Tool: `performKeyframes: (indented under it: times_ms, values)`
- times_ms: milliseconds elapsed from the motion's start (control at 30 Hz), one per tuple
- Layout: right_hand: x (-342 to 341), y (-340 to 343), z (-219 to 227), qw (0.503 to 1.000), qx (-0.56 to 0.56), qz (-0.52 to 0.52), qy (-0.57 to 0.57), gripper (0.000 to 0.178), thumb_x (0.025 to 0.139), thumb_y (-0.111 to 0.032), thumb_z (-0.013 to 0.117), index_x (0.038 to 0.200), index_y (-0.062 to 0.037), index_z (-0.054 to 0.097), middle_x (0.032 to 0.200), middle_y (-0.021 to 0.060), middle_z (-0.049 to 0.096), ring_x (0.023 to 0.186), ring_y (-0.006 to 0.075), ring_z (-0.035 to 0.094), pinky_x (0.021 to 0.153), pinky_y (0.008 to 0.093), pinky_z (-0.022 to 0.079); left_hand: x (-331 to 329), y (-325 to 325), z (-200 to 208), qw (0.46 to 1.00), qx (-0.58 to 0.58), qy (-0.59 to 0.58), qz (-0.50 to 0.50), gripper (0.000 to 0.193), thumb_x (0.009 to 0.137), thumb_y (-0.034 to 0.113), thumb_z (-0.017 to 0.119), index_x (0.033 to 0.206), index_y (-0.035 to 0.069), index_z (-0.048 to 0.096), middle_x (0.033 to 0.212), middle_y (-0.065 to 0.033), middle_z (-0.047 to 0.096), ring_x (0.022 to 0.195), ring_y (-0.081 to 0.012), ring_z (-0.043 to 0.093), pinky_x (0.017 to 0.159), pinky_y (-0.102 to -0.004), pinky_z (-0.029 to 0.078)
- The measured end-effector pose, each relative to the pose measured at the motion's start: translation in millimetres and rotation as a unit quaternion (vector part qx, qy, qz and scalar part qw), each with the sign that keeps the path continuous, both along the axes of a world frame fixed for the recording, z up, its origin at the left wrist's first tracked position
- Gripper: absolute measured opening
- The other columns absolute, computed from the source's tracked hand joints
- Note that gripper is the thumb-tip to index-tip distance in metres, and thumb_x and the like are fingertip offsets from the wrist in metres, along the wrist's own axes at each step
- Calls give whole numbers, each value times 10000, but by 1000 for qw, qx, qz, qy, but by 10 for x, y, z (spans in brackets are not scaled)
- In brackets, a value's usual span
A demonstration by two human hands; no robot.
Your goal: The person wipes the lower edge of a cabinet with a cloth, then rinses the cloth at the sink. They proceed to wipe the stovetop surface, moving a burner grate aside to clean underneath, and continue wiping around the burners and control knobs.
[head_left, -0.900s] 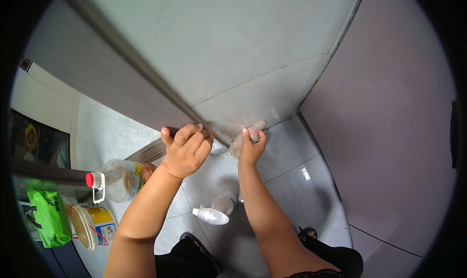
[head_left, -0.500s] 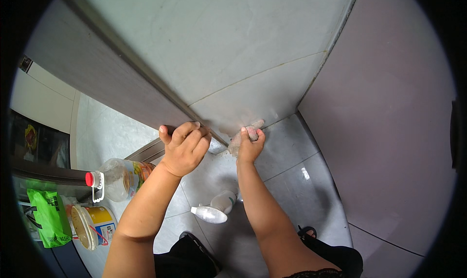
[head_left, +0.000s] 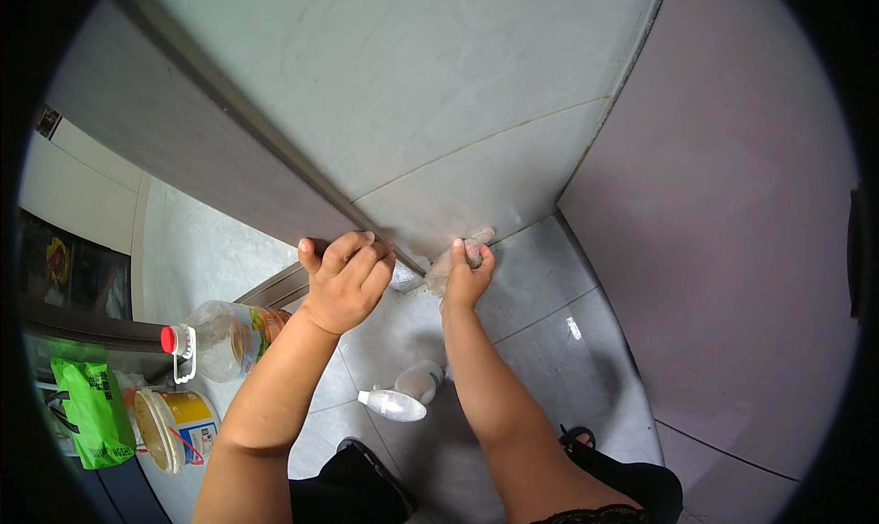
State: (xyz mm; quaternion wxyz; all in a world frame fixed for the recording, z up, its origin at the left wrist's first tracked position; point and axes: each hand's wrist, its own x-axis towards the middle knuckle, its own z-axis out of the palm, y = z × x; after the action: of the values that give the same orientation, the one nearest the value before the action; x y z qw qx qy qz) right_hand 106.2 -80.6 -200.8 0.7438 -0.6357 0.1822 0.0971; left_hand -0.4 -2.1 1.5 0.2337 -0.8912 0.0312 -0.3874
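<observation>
My right hand [head_left: 468,272] pinches a crumpled, greyish-pink cleaning rag [head_left: 437,277]. The rag is pressed into the corner where the pale tiled wall [head_left: 494,180] meets the floor; part of it is covered by my fingers. To the left, my left hand [head_left: 343,286] has its fingers bent over the edge of the grey door frame [head_left: 265,203], its thumb lying apart on the frame's side. Between my forearms a white spray bottle [head_left: 419,380] stands on the floor, its nozzle toward me.
A large clear jug [head_left: 216,341] with a red cap and a yellow-and-white bucket [head_left: 188,420] are at the left, beside a green bag [head_left: 92,409]. A mauve panel [head_left: 723,212] rises on the right. My feet in dark sandals are on the tiled floor [head_left: 540,322].
The rag and my right hand have shifted very slightly to the left along the wall's foot. My left hand keeps its place on the frame.
</observation>
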Motion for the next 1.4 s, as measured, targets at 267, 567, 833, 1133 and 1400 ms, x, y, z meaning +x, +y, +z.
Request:
performKeyframes:
  times_ms: [267,567,833,1133,1400]
  values:
    - [293,-81,-49,995,68,-19,75,440,859,-135,711,1226,-15,500,1152,91,589,997,179,575,856,309,482,4,12,0,1000,10,1,1,111,761,121,657,726,172,565,812,56,586,988,-148,572,1156,-570,-9]
    - [159,-107,280,984,142,-24,107,532,831,-163,720,1266,14,470,1254,134,527,1101,235,547,930,358,464,5,19,-30,1000,13,-8,1,107,754,123,664,730,173,573,814,58,585,989,-146,571,1154,-572,-14]
    - [177,-141,328,982,147,-17,114,508,834,-128,720,1246,-3,451,1174,102,567,1048,203,556,892,334,473,5,15,-15,1000,11,1,-1,96,754,126,663,744,177,582,841,59,595,992,-146,571,1153,-571,-19]
    - [168,-136,354,983,139,-12,123,531,825,-125,726,1264,-20,446,1200,109,545,1064,215,551,898,345,470,2,12,-8,1000,13,4,0,78,764,131,652,751,177,590,838,57,594,1001,-149,571,1153,-570,-20]
    - [184,-131,258,982,139,-9,130,563,811,-159,743,1274,-33,447,1220,113,533,1077,221,548,891,356,475,4,11,-22,1000,11,4,3,82,767,132,654,752,180,590,838,60,592,1005,-147,567,1154,-570,-19]
